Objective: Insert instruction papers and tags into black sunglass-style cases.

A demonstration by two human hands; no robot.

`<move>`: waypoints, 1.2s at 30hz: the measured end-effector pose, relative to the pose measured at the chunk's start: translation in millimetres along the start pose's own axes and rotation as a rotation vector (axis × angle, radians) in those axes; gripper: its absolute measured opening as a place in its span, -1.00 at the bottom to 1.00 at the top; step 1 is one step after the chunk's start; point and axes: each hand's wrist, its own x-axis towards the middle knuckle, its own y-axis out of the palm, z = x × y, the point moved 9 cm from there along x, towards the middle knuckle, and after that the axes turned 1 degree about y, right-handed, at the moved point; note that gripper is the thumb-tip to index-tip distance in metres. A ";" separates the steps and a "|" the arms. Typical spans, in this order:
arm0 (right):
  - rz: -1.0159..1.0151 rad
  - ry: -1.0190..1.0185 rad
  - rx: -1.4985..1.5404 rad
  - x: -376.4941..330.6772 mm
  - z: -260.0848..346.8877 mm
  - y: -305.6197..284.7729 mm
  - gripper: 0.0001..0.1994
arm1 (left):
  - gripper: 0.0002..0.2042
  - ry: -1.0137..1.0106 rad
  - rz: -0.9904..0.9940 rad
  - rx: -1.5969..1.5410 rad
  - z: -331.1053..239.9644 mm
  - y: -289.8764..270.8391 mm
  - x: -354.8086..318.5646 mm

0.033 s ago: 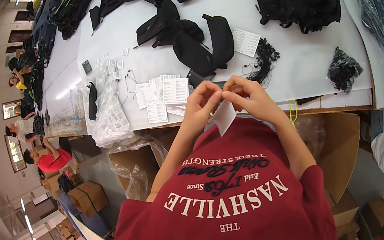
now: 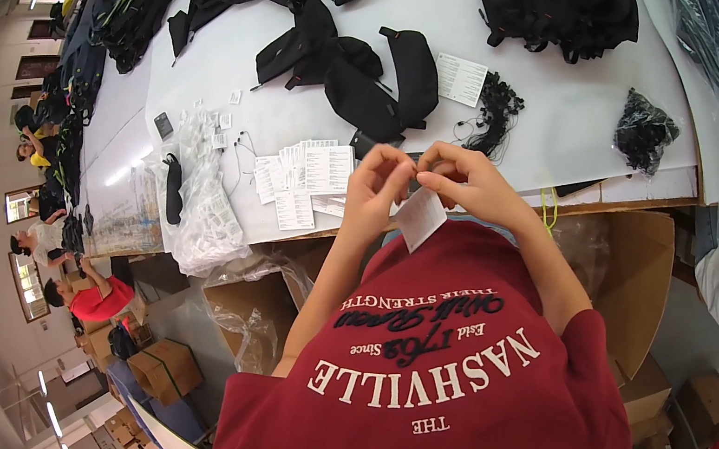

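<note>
Both hands meet at the table's near edge, right in front of my red shirt. My left hand [image 2: 376,191] is closed in a pinch; whatever lies between its fingertips is too small to make out. My right hand [image 2: 468,182] also pinches, thumb against forefinger, at the top of a white printed card tag [image 2: 421,220]. The tag hangs tilted below the fingertips, its face toward me. Any cord on it cannot be made out. Left of my hands lies a spread stack of similar white cards [image 2: 328,168]. Beyond them is a bundle of thin black cords [image 2: 495,114].
Several black fabric pouches [image 2: 363,98] lie on the white table, with a black pile [image 2: 558,11] farther back. A bag of black parts [image 2: 645,133] sits right, clear plastic packets [image 2: 202,218] left. Open cardboard boxes [image 2: 636,287] stand below the edge. Other people [image 2: 105,297] work at left.
The card tag has turned so that more of its face shows. My left hand has shifted slightly up and tilted; my right hand stays almost in place.
</note>
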 end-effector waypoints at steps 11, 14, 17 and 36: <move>-0.221 0.073 0.041 -12.6 -16.0 -54.2 -0.87 | -0.74 0.195 -0.121 1.163 100.4 -48.3 83.3; -0.277 0.071 0.061 -23.2 -19.4 -66.0 -0.86 | -0.72 0.200 -0.201 1.165 98.2 -42.6 86.5; -0.319 0.100 0.028 -29.5 -22.8 -69.2 -0.85 | -0.72 0.201 -0.209 1.221 99.4 -47.6 89.0; -0.215 -0.142 -0.767 -10.5 -16.8 -6.9 -0.88 | -0.92 -0.044 -0.318 0.438 32.0 -27.5 -27.5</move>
